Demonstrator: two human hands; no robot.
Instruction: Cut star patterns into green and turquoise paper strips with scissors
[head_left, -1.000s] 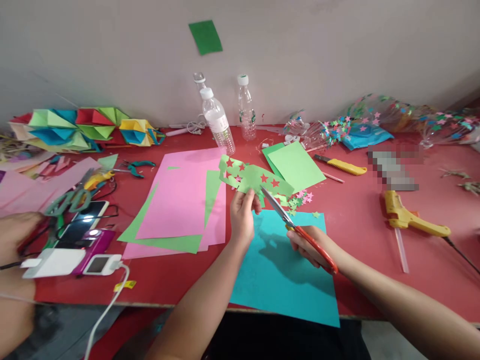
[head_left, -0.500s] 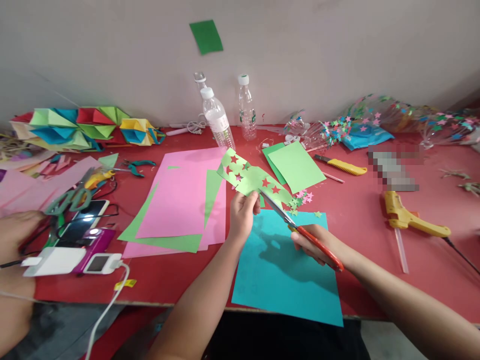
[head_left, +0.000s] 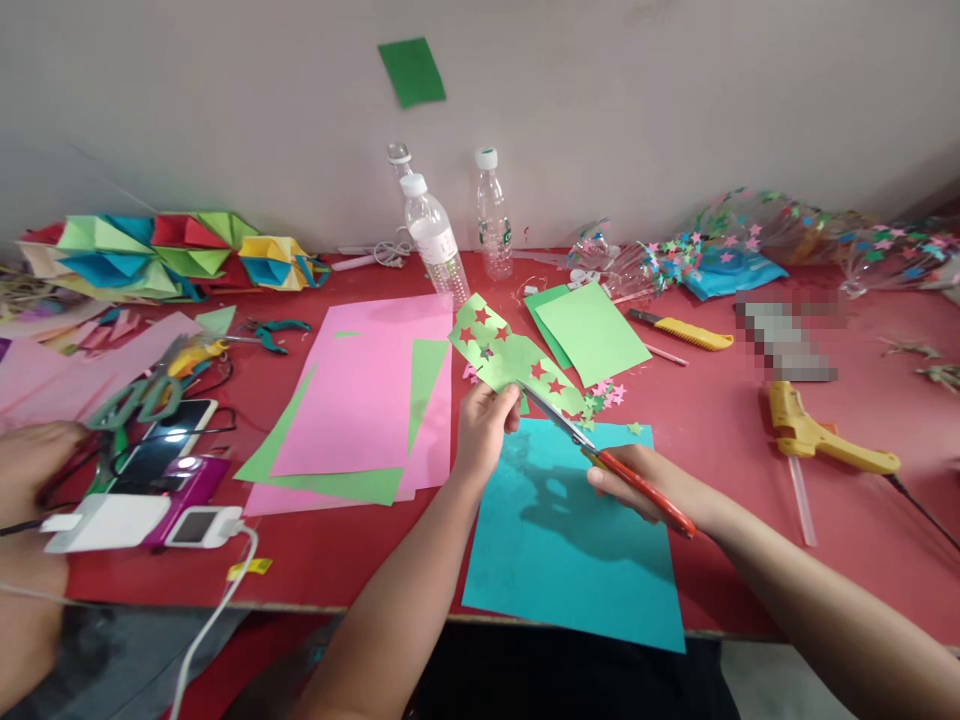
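Observation:
Between thumb and fingers, my left hand (head_left: 486, 425) pinches the lower edge of a light green sheet of paper (head_left: 510, 357) with several star-shaped holes. My right hand (head_left: 637, 485) is wrapped round the red handles of a pair of scissors (head_left: 574, 432). The scissors' blades meet the green paper's lower edge, just right of my left fingertips. Below both hands a turquoise sheet (head_left: 562, 570) lies flat, with their shadow on it. Small cut-out paper stars (head_left: 600, 400) in green and pink lie just beyond the scissors.
Pink sheets (head_left: 352, 400) overlap green ones on the left. Plastic bottles (head_left: 437, 240) stand by the wall. A yellow cutter knife (head_left: 694, 333) and a glue gun (head_left: 825, 440) lie on the right. Another person's arm (head_left: 34, 500) rests at far left near a phone (head_left: 169, 440) and cables.
The green paper has tilted and shifted slightly to the right. The scissors and my right hand have also moved a little to the right; my left hand keeps its pinch.

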